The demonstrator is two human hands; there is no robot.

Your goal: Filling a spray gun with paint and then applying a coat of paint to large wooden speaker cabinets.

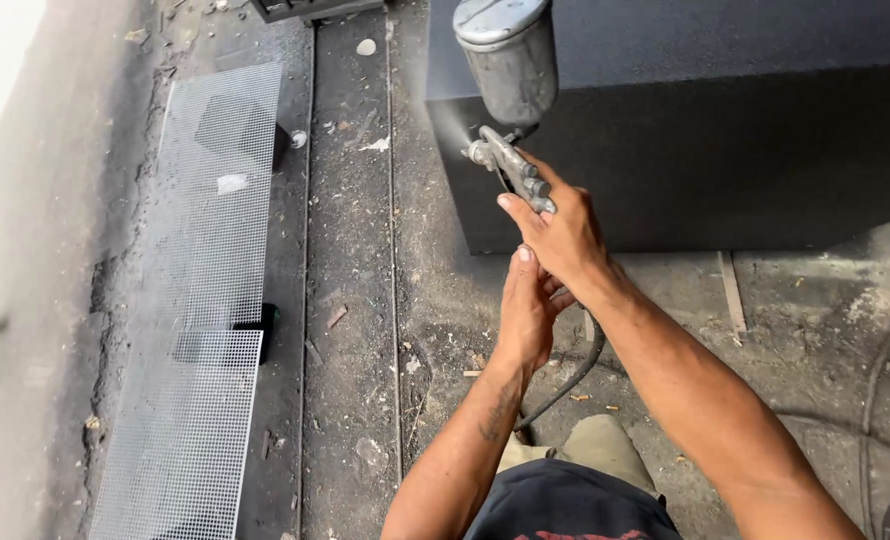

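Note:
My right hand (562,235) grips a metal spray gun (510,165) with a round metal cup (508,58) on top. The nozzle points left at the corner of a large black box (725,140), and a faint mist shows at the tip. My left hand (527,305) is pressed against the underside of my right hand and wrist, fingers up. A dark hose (565,385) runs down from under the hands toward my knee.
A long white wire-mesh panel (200,300) lies on the dusty concrete floor at left, resting on small black blocks (265,325). More hoses (880,370) curve across the floor at right. Scraps and stones litter the floor.

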